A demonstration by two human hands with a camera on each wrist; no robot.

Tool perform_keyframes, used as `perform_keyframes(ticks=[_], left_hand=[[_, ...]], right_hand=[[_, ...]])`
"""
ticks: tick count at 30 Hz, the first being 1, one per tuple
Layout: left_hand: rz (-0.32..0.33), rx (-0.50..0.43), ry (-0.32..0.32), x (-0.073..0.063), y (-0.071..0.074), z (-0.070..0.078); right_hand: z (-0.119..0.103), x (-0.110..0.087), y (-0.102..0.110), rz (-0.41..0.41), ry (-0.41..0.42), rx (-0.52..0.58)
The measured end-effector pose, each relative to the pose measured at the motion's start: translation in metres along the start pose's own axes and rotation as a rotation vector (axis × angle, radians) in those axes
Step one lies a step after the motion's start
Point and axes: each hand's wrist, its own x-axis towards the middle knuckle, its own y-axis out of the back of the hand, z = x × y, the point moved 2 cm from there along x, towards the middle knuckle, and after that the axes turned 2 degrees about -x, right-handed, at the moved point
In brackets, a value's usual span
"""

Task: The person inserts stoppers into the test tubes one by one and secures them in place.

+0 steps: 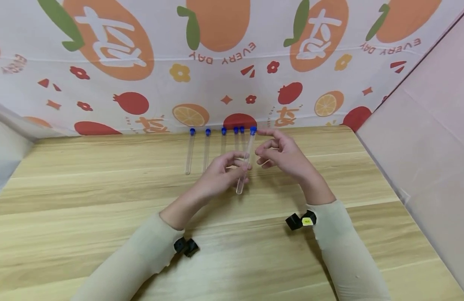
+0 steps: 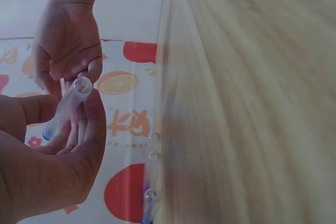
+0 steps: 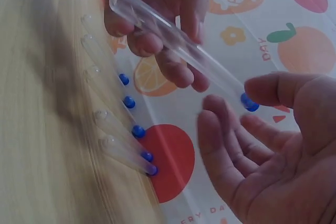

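Observation:
My left hand (image 1: 222,170) pinches a clear test tube (image 1: 249,147) with a blue cap (image 1: 253,129). The tube slants above the table, its capped end toward the back and its rounded end toward me. In the right wrist view, left fingers lie behind the tube (image 3: 178,48). My right hand (image 1: 288,155) is at the capped end, one digit reaching to the blue cap (image 3: 250,102), the other fingers loosely bent beside it. The left wrist view looks at the tube's rounded end (image 2: 82,85), with the right hand (image 2: 68,40) beyond.
Several more blue-capped test tubes (image 1: 190,154) lie in a row at the back of the wooden table (image 1: 104,200), caps toward the fruit-print cloth (image 1: 224,79) hanging behind. The left hand partly covers some of them. A pale wall (image 1: 416,138) runs along the right side.

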Motion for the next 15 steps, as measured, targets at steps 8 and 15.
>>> perform_keyframes(ticks=[8, 15], left_hand=[[0.071, -0.121, 0.048, 0.022, -0.005, 0.004], [0.086, -0.157, 0.093, 0.033, -0.011, 0.005]], right_hand=[[0.005, 0.002, 0.002, -0.083, -0.03, 0.014], [0.017, 0.007, 0.009, -0.06, -0.075, 0.01]])
